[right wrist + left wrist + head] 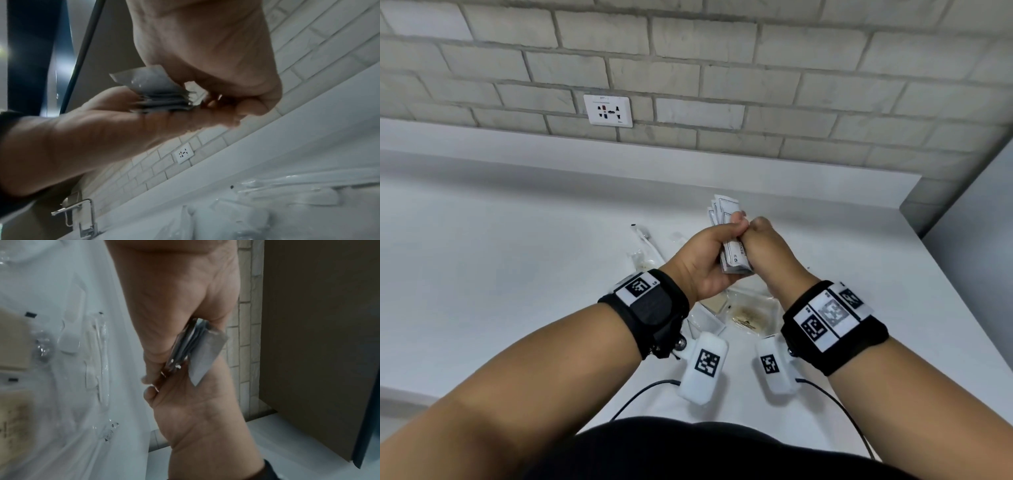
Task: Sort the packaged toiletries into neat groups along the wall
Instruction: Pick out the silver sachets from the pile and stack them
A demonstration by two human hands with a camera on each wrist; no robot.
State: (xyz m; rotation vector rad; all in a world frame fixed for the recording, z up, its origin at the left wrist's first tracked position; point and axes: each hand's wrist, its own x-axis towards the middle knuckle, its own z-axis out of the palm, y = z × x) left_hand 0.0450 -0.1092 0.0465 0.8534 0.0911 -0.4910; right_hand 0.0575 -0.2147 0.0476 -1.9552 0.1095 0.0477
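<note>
Up above the table, both the left hand and right hand grip one stack of sachets between them.

1. Both hands meet above the middle of the counter, the left hand left of the right hand.
2. A stack of sachets stands between the two palms, in the grip of both.
3. Clear-wrapped packets lie on the counter below the hands, nearer the person.
4. More wrapped items lie left of the hands.
5. The wall rises behind the counter, with a socket to the left.
</note>
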